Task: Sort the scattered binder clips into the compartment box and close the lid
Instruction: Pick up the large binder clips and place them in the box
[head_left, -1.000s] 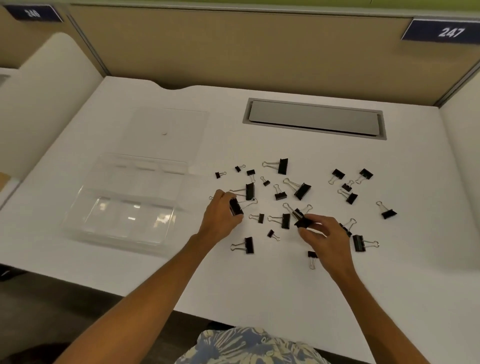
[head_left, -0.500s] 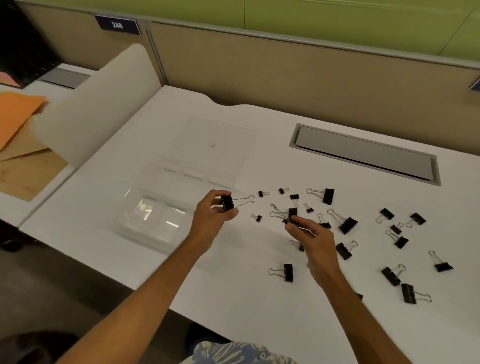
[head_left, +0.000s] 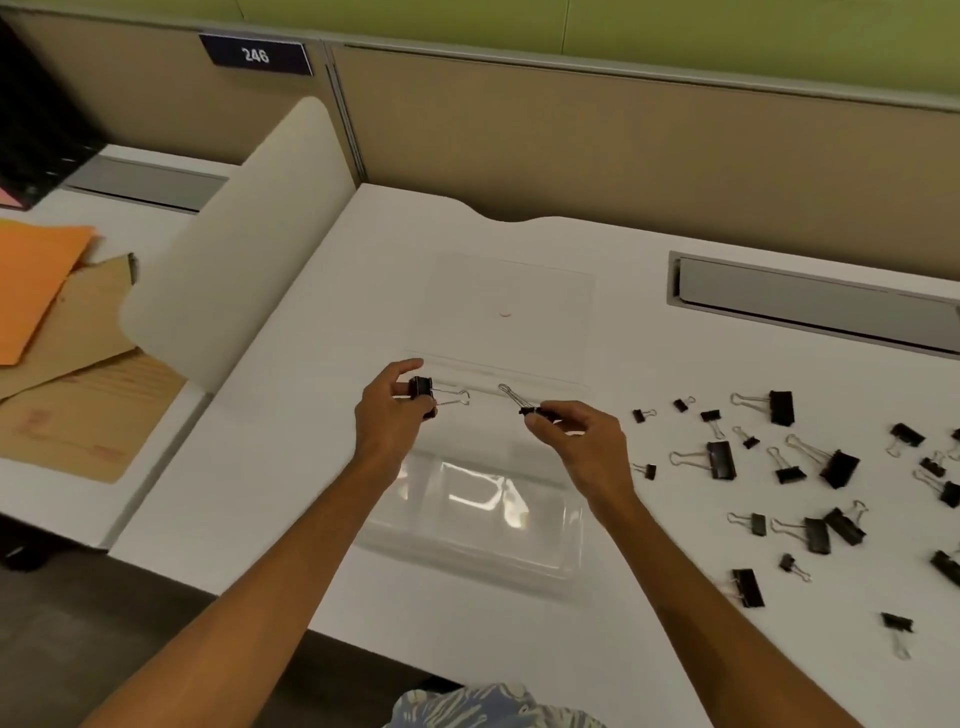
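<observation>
Above the compartment box (head_left: 493, 545), the left hand (head_left: 387, 423) pinches a binder clip (head_left: 421, 388) — the right hand (head_left: 582, 441) pinches a second clip (head_left: 529, 411); loose clips (head_left: 722, 460) lie at three o'clock.

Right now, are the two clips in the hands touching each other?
Apart. In the head view, the left clip, pinched by the left hand, and the right clip, pinched by the right hand, show a plain gap between their wire handles.
</observation>
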